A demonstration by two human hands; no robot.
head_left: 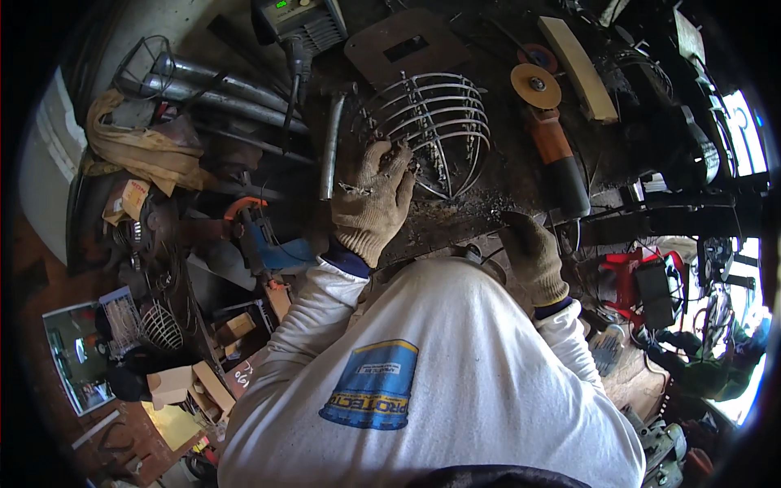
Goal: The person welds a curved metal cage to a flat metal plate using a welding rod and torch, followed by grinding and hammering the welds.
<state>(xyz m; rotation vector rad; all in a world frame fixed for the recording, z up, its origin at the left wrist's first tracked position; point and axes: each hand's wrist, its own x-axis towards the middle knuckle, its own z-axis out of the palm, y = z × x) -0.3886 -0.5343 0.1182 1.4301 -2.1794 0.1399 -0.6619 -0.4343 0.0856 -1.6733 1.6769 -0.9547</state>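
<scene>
A domed cage of bent metal rods (pixel 435 122) lies on the dark, grimy workbench (pixel 447 221). My left hand (pixel 374 195), in a knitted beige glove, is at the cage's near left side, its fingers curled against the rods and the thumb apart. In a like glove, darkened at the front, my right hand (pixel 533 256) rests by the bench's near edge, with its fingers stretched forward in shadow and nothing visible in them. Beyond it lies an angle grinder (pixel 553 146) with an orange and black body and a tan disc.
A metal tube (pixel 332 146) lies left of the cage, with thicker pipes (pixel 220 93) farther left. Behind stand a welding machine (pixel 301 24) and a brown plate with a slot (pixel 404 49). A wooden bar (pixel 579 69) lies beyond the grinder. A blue power tool (pixel 277 248) is at left.
</scene>
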